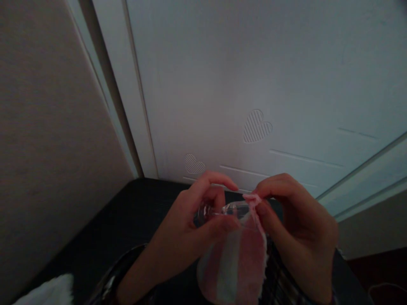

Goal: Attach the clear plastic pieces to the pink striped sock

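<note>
My left hand is curled round a small clear glass, which lies sideways with its rounded, knob-like end toward the palm. Between thumb and finger, my right hand pinches the edge of a pink and white striped cloth. A bunched corner of this cloth sits at the right end of the glass, and the rest hangs down below it. Part of the glass is hidden by the left fingers and the cloth, so its full shape does not show.
Beneath the hands is a dark tabletop. A white cloth lies at the lower left. Behind stands a white panel with heart-shaped grooves, and a beige wall rises on the left. A thin pale cord shows at the lower right.
</note>
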The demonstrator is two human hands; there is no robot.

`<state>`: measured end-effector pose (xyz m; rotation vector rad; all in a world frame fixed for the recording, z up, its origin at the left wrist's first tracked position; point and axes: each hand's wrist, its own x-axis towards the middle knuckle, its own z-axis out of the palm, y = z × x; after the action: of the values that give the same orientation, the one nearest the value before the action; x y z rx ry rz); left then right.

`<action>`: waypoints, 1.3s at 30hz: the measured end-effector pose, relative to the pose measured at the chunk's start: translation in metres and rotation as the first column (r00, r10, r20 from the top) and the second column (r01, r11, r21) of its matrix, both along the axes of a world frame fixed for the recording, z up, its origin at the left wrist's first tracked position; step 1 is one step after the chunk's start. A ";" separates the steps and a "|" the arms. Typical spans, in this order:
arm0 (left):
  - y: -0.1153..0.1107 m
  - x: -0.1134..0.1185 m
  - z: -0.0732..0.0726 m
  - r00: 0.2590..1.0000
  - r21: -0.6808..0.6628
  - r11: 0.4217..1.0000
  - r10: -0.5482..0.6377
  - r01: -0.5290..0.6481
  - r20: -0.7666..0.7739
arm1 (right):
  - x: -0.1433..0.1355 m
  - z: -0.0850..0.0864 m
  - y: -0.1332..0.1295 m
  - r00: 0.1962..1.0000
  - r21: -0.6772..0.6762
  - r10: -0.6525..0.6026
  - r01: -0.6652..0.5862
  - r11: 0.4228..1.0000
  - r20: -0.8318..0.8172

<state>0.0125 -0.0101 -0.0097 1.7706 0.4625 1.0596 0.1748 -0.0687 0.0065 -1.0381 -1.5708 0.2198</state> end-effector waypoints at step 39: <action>0.003 0.002 0.003 0.972 0.248 0.960 0.171 -0.128 -0.160 | 0.005 -0.003 0.004 0.998 -0.058 -0.045 0.047 0.997 0.043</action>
<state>0.0145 -0.0068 -0.0065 2.0810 0.6110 1.1009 0.1801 -0.0652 0.0036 -1.1298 -1.5846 0.2146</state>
